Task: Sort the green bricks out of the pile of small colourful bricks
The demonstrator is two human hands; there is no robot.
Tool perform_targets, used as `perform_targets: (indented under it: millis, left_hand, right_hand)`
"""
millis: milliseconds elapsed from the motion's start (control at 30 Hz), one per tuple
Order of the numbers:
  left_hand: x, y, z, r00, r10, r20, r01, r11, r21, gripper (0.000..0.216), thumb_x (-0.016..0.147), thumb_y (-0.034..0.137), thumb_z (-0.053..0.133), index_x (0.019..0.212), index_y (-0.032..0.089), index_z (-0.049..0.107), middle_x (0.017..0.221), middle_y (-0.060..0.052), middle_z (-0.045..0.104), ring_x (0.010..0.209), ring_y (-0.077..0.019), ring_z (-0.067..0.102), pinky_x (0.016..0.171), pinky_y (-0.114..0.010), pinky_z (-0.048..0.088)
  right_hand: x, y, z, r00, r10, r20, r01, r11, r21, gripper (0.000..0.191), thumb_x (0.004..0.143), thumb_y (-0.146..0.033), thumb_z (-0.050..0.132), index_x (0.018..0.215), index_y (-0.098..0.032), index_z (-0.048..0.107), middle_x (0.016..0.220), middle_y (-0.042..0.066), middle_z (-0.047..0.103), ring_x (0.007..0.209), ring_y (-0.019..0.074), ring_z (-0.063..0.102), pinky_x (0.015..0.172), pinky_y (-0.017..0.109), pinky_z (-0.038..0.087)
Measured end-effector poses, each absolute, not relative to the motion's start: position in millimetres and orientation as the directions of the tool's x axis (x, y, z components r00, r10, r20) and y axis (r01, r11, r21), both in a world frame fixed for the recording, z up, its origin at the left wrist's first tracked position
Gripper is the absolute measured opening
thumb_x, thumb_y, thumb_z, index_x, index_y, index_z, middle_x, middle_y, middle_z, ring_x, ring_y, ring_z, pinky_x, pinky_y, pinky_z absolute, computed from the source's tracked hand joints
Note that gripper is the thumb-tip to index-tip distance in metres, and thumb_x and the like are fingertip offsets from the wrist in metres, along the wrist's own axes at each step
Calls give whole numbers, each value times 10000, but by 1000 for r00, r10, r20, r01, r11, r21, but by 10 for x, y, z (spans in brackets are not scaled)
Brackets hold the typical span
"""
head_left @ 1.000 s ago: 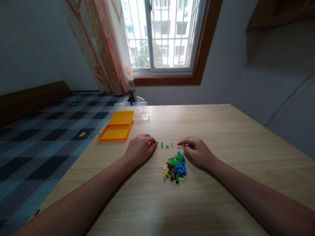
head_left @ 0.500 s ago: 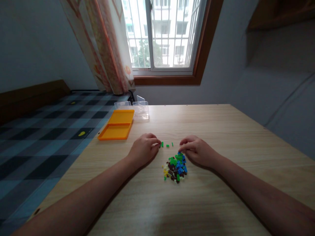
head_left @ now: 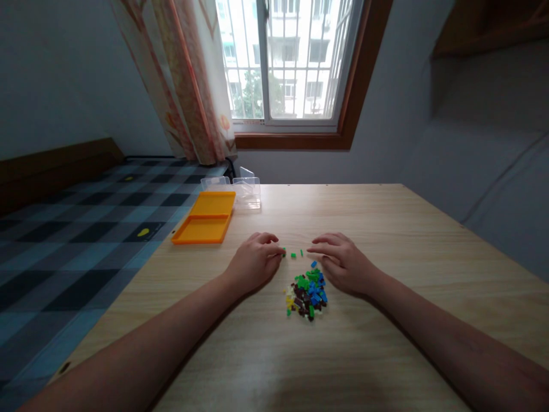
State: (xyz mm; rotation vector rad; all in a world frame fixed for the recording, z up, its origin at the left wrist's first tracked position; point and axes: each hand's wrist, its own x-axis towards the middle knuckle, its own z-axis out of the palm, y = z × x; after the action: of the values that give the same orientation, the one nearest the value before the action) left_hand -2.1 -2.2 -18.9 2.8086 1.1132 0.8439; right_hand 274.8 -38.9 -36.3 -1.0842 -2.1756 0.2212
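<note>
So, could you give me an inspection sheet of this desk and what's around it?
Surface: pale wood-grain table.
Job's things: pile of small bricks, green, blue, brown and yellow; short row of green pieces just beyond it.
Clutter: orange tray and clear plastic boxes at the far left.
Grippers: left hand fingertips at the row's left end, grip unclear; right hand open by its right end.
Cables: nothing seen.
Surroundings: barred window, patterned curtain, checked bedcover on the left.

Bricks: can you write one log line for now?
left hand: fingertips at green bricks | right hand: beside brick pile | orange tray: table's left edge
</note>
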Motion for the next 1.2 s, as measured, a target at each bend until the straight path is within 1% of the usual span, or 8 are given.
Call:
perform_targets:
  millis: [100, 200, 367, 633, 833, 967, 1033, 1200]
  left_hand:
    - [-14, -27, -203, 584, 624, 519, 612, -759, 224, 220, 902, 153, 657, 1013, 253, 818, 1128, -96, 725, 1021, -250, 667, 927, -441, 575]
    - [11, -39, -205, 611, 596, 521, 582, -784, 215, 225, 918, 186, 667, 1069, 268, 814, 1216, -109, 708, 1090, -263, 656, 962, -471, 568]
    - [85, -50, -187, 665, 578, 473, 590, -795, 143, 198, 936, 239, 688, 1077, 287, 819, 1322, -125, 678, 1171, -300, 632, 999, -525, 548]
    - [135, -7, -208, 650, 589, 480, 621, -776, 112, 55, 865, 219, 791, 886, 257, 825, 1255, -104, 708, 1155, -303, 637, 1005, -510, 554]
    - [151, 18, -211, 668, 573, 474, 629, -776, 52, 120, 940, 265, 712, 920, 264, 830, 1303, -124, 691, 1172, -334, 623, 983, -554, 547]
    - [145, -2, -180, 643, 582, 497, 653, -756, 40, 181, 944, 207, 676, 1072, 219, 803, 1326, -152, 674, 1181, -331, 616, 990, -550, 544]
    - [136, -32, -157, 627, 576, 524, 655, -754, 45, 201, 929, 176, 670, 1090, 204, 787, 1317, -145, 675, 1171, -316, 615, 993, -527, 545]
    - [142, -98, -143, 654, 525, 544, 624, -782, 4, 117, 933, 241, 683, 893, 229, 792, 1255, -103, 698, 1133, -312, 611, 960, -510, 543]
  right_hand:
    - [2714, -398, -396, -410, 777, 478, 672, 612, -417, 451, 885, -148, 569, 1277, -278, 749, 1412, 110, 654, 1378, 338, 511, 1159, 613, 368]
    - [2688, -375, -442, -402, 797, 451, 677, 590, -440, 438, 931, -189, 538, 1312, -284, 734, 1483, 112, 606, 1457, 352, 440, 1185, 648, 329]
    - [2667, -315, -488, -371, 808, 458, 664, 576, -477, 392, 982, -232, 499, 1278, -261, 754, 1480, 132, 607, 1456, 345, 447, 1183, 640, 350]
    - [2628, -318, -472, -391, 837, 383, 704, 540, -462, 376, 1009, -288, 489, 1252, -272, 775, 1513, 142, 578, 1473, 375, 427, 1175, 662, 333]
    - [2608, -316, -473, -395, 839, 374, 713, 536, -451, 365, 1013, -298, 503, 1265, -293, 768, 1520, 133, 575, 1470, 378, 433, 1168, 677, 328]
    - [2610, -321, -460, -417, 835, 359, 720, 544, -431, 389, 1009, -271, 494, 1303, -275, 749, 1544, 142, 550, 1486, 374, 413, 1178, 666, 325]
    - [2617, -325, -453, -420, 833, 359, 721, 547, -425, 392, 1011, -272, 489, 1304, -258, 749, 1544, 149, 549, 1490, 368, 410, 1187, 648, 328]
    - [2632, -335, -440, -436, 831, 345, 721, 552, -419, 387, 1026, -303, 472, 1270, -259, 770, 1542, 149, 550, 1493, 376, 403, 1185, 647, 333]
